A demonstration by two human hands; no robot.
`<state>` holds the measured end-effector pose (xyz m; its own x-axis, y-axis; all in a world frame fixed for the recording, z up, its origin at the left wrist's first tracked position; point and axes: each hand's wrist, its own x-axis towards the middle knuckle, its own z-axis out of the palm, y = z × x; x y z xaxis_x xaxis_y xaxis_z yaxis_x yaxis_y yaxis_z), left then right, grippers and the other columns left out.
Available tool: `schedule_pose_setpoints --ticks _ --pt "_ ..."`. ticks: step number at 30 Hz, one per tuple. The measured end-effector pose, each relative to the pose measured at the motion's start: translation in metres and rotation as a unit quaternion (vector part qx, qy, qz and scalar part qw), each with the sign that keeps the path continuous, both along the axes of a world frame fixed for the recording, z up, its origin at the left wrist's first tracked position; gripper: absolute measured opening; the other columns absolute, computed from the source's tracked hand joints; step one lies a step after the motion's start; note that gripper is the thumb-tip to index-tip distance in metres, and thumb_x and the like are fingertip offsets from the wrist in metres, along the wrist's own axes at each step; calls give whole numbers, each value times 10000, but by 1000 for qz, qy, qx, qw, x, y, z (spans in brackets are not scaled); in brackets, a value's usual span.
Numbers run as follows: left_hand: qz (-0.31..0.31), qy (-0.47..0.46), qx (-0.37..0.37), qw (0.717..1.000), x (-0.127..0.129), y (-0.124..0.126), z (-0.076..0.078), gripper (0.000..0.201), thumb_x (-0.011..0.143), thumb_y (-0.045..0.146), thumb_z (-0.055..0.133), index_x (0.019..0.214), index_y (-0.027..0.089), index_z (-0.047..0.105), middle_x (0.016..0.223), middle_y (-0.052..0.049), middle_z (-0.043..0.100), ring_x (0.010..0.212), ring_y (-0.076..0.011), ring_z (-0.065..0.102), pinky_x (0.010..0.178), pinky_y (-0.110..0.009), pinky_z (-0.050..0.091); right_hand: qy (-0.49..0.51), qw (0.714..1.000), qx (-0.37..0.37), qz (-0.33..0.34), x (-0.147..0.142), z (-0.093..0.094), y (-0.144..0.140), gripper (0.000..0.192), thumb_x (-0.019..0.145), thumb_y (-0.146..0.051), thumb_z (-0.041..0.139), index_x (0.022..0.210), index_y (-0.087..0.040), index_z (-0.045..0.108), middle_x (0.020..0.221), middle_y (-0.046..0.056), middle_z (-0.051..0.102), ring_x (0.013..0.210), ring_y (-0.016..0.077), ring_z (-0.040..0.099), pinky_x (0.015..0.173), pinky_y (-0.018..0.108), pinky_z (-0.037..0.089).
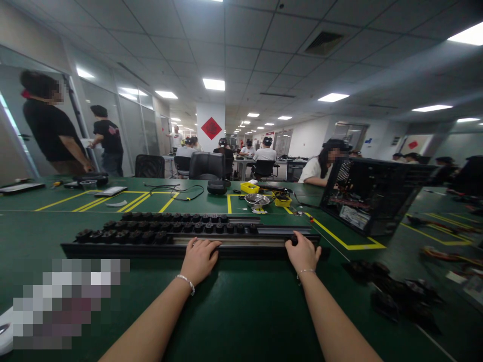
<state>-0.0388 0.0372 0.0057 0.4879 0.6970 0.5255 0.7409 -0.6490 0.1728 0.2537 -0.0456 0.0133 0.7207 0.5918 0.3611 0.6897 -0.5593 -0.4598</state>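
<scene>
A pixelated patch [68,301] is lying at the near left corner of the green matted workbench [241,311], beside a white rounded object [4,332] cut off by the frame edge. Across the middle, a long black tray [151,235] is being steadied at its near edge, its rows loaded with small dark knurled caps [124,235] that fill the left portion while bare metal channel is being left exposed to the right. The left hand [198,259] is being pressed flat over the tray's front rail, fingers curled onto it rather than closed round anything. The right hand [303,253] is being set likewise on the rail's right end, fingertips hooked over the lip; a thin bracelet is being worn on each wrist. Farther back, yellow bins [249,187] and a steel bowl [257,200] are being kept inside yellow taped bays. An open black computer case [372,193] is standing at right, with loose dark parts [392,296] scattered before it.
</scene>
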Motion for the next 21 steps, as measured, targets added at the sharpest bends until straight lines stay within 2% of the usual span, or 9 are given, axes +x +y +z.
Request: schedule_pose_setpoints --ticks 11,21 --pt "2 5 -5 1000 0 -1 2 275 835 301 414 1047 326 589 952 9 665 942 -184 561 1000 -444 247 -5 1000 2 -11 4 -1 0 470 761 -331 394 1203 -228 515 1184 67 571 1191 225 402 1052 490 110" --pt "0 3 -1 1000 0 -1 1 275 839 306 409 1051 320 584 957 7 662 942 -183 559 1003 -444 248 13 1000 -13 -23 10 0 -4 487 772 -383 384 1224 -239 495 1254 90 514 1243 250 339 1025 562 127"
